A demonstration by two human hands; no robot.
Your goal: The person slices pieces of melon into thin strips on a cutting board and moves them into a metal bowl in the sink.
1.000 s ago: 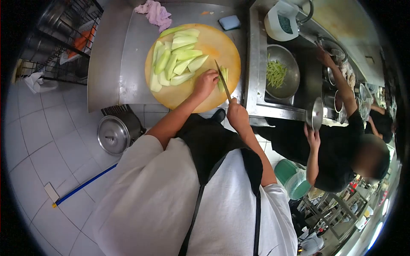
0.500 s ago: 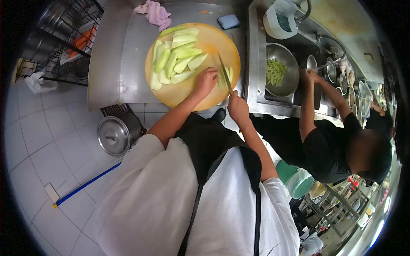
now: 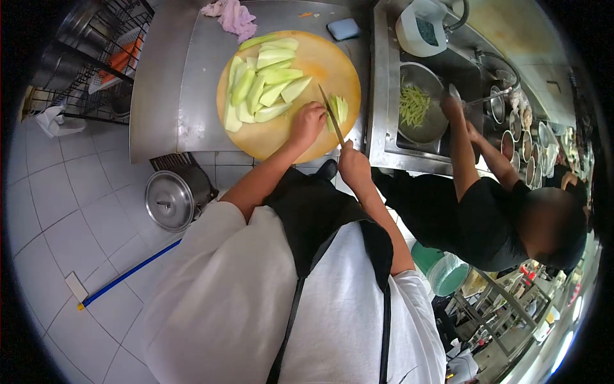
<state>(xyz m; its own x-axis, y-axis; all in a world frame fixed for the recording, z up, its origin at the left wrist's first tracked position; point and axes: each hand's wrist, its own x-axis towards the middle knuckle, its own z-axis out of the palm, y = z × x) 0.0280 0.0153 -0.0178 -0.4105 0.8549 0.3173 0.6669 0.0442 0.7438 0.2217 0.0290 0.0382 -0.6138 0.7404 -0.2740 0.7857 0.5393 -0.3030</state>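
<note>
My right hand (image 3: 354, 163) is closed round the handle of a long knife (image 3: 332, 115). Its blade slants over the round wooden cutting board (image 3: 307, 61), close to my left hand. With fingers curled, my left hand (image 3: 309, 120) holds down a pale green vegetable piece (image 3: 329, 123), mostly hidden behind the fingers and blade. Thin cut strips (image 3: 341, 109) lie just right of the blade. On the board's left half is a pile of long, pale green vegetable wedges (image 3: 265, 83).
A pink cloth (image 3: 231, 19) and a sponge (image 3: 344, 29) lie on the steel counter (image 3: 192, 83). At right, a co-worker's hands (image 3: 453, 107) are over the sink, beside a metal bowl (image 3: 435, 121) of green strips. A lidded pot (image 3: 169, 203) stands on the floor.
The knife blade has shifted slightly left towards my left hand, and the cut strips are bunched on its right. The co-worker's near hand has moved towards the bowl of green strips.
</note>
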